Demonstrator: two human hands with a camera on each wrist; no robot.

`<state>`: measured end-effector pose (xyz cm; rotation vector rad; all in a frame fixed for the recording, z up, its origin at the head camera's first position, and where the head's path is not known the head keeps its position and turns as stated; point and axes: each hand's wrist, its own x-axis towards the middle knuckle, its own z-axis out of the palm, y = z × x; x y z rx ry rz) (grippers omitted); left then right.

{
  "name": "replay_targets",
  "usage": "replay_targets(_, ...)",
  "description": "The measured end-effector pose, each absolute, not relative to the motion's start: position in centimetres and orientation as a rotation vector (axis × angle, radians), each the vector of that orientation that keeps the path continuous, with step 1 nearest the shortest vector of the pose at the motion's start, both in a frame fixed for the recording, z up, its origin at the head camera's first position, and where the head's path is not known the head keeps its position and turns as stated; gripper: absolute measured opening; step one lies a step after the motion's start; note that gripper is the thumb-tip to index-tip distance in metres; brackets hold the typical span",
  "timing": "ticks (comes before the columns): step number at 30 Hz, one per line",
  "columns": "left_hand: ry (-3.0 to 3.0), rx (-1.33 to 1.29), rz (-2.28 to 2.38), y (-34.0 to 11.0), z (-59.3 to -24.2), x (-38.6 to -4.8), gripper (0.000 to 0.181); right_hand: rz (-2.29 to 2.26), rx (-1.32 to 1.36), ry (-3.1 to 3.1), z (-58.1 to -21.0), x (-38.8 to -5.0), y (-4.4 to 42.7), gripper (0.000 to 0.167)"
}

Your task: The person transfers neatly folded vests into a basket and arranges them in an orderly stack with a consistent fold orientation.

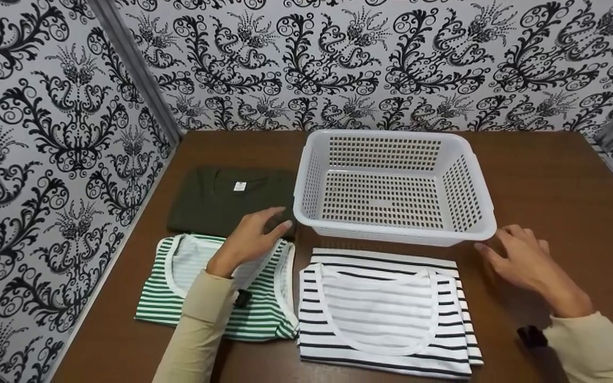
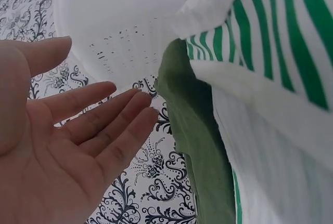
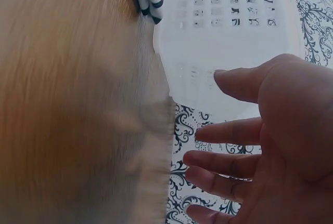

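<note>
The white, rectangular basket (image 1: pixel 386 197), with grid-perforated walls and base, sits on the tabletop (image 1: pixel 556 181) behind a folded black-and-white striped garment (image 1: pixel 381 314). The left-hand grip (image 1: pixel 253 235) and right-hand grip (image 1: pixel 524 260) are relaxed, unclosed, near the basket's front corners.

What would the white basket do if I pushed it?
The white basket would probably slide rather than roll, since its bottom looks flat. It's likely light for its size, with sides full of holes. Wide and low, it probably won't tip.
</note>
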<state>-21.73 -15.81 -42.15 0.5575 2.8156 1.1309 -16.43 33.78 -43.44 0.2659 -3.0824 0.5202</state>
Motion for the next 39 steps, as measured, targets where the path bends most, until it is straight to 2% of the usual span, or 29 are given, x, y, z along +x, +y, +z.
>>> replay_targets(10, 2.692, 0.573, 1.14, -15.3, -41.9, -21.2, 0.045, 0.613, 0.39, -3.049, -43.7, -16.2, 33.2, 0.047)
replay_targets(21, 2.626, 0.601, 1.07, -14.4, -41.7, -20.8, 0.048, 0.735, 0.495, -3.025, -44.1, -16.0, 32.2, 0.038)
replay_targets(33, 2.636, 0.66, 1.044, -12.8, -41.7, -20.8, 0.04, 0.688, 0.527, -3.106, -43.8, -15.8, 31.1, 0.046)
replay_targets(39, 2.594, 0.615, 0.976, -11.9, -41.8, -20.6, 0.044, 0.71, 0.534, -3.152, -43.8, -15.5, 30.4, 0.056)
